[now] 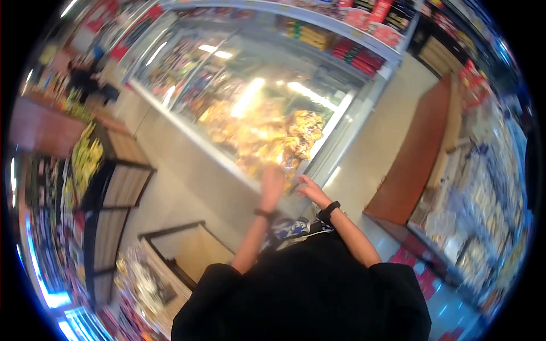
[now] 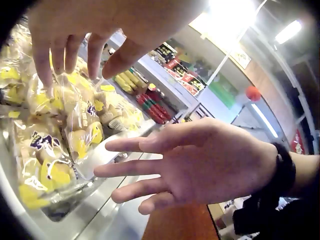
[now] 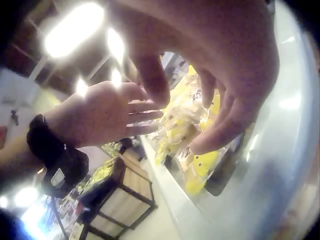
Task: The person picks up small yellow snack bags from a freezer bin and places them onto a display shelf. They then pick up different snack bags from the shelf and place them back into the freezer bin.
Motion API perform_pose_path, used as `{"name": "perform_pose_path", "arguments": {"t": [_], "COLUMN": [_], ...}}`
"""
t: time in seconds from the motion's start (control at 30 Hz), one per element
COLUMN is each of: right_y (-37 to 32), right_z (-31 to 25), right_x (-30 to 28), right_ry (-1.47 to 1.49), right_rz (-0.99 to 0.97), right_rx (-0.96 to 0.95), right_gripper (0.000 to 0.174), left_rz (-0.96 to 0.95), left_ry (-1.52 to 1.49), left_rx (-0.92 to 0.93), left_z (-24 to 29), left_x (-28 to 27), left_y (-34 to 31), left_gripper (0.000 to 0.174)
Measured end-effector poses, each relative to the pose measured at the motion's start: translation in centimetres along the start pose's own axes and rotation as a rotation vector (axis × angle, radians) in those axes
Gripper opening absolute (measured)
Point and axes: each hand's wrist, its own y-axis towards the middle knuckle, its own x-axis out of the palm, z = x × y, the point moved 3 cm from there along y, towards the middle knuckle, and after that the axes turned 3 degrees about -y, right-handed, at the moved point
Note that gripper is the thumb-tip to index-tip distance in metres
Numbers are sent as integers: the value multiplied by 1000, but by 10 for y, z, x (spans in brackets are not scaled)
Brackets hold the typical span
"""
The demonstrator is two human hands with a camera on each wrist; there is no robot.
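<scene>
Both hands reach over the near corner of a chest freezer full of clear bags [image 2: 45, 155] with yellow print and tan contents. My left hand [image 1: 272, 184], blurred in the head view, hovers above the bags; in the left wrist view its fingers [image 2: 74, 52] point down, overlapping them. My right hand [image 1: 311, 190] is beside it at the freezer's corner, with fingers spread and nearly straight in the left wrist view [image 2: 215, 162]. From the right wrist, its fingers [image 3: 225, 130] bend loosely in front of the bags. Neither hand grips anything. Each wrist has a black band.
The freezer's pale rim [image 1: 199, 145] runs along the near side. Red and yellow packs [image 1: 357, 57] lie on its back ledge. To the right stands a brown-panelled bin [image 1: 418, 165] of bagged goods; to the left, a produce stand [image 1: 116, 193]. Farther left is a person [image 1: 85, 79].
</scene>
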Motion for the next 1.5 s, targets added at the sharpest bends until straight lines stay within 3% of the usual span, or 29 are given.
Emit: {"name": "perform_pose_path", "arguments": {"t": [0.1, 0.13, 0.23, 0.33, 0.43, 0.47, 0.5, 0.53, 0.57, 0.63, 0.67, 0.73, 0.8, 0.9, 0.93, 1.0, 1.07, 1.13, 1.23, 1.3, 1.4, 1.47, 1.5], "right_y": [4, 2, -2, 0, -8, -6, -13, -16, -20, -26, -29, -42, -70, -75, -76, -52, -68, -91, -115, -138, -197, -231, -229], "right_z": [-9, -17, -27, -23, -16, 5, 2, 10, 22, 49, 65, 65, 40, 69, 80, 128, 101, 76, 83, 86, 86, 102, 140], "right_x": [20, 26, 47, 65, 85, 91, 95, 99, 102, 102, 107, 114, 123, 123, 125, 121, 113, 119, 107, 95, 76, 63, 54], "right_ry": [-13, 13, 157, 156, 158, 211, 203, 217, 234, 151, 89, -4, 178, 370, 476, 156, 50, 138, 183, 193, 423, 501, 542], "right_rz": [123, 143, 190, 301, 338, 420, 457, 513, 577, 574, 567, 495, 425, 443, 497, 512, 523, 555, 541, 519, 660, 720, 734], "right_rx": [51, 69, 93, 37, 37, 47, 9, 15, 26, 43, 13, 89, 113, 168, 140, 130, 138, 132, 183, 166, 3, -20, 40], "right_gripper": [55, 56, 53, 49, 44, 41, 39, 38, 37, 37, 37, 36, 35, 36, 35, 33, 27, 25, 25, 26, 23, 20, 19], "left_rz": [-73, -24, -243, -360, -294, -350, -323, -314, -351, -495, -606, -725, -853, -942, -928, -901, -837, -901, -1001, -1087, -1141, -1177, -1187], "left_ry": [101, 124, 81, 50, 47, -201, -78, -223, -176, -82, -220, -55, 111, 148, 191, 166, 69, -16, 66, 137, 135, 115, 95], "left_rx": [29, 140, 221, 174, 234, 67, 102, 89, 48, 88, -54, 110, 305, 280, 425, 450, 362, 51, 92, 229, 454, 419, 327], "left_z": [2, -13, -9, -9, -45, -68, -54, -59, -60, -73, -74, -73, -22, -32, -27, -65, -134, -160, -110, -90, -45, 11, 49], "left_x": [-6, -3, -16, -30, -35, -33, -46, -50, -53, -51, -52, -51, -67, -56, -58, -39, -9, 9, 17, 29, 52, 61, 63], "left_y": [29, 37, 48, 50, 50, 49, 45, 39, 33, 24, 16, 8, -12, -22, -31, -29, -11, -6, -35, -51, -86, -125, -148], "left_gripper": [35, 36, 37, 35, 32, 29, 28, 28, 29, 32, 39, 39, 34, 42, 49, 53, 57, 51, 44, 40, 38, 28, 24]}}
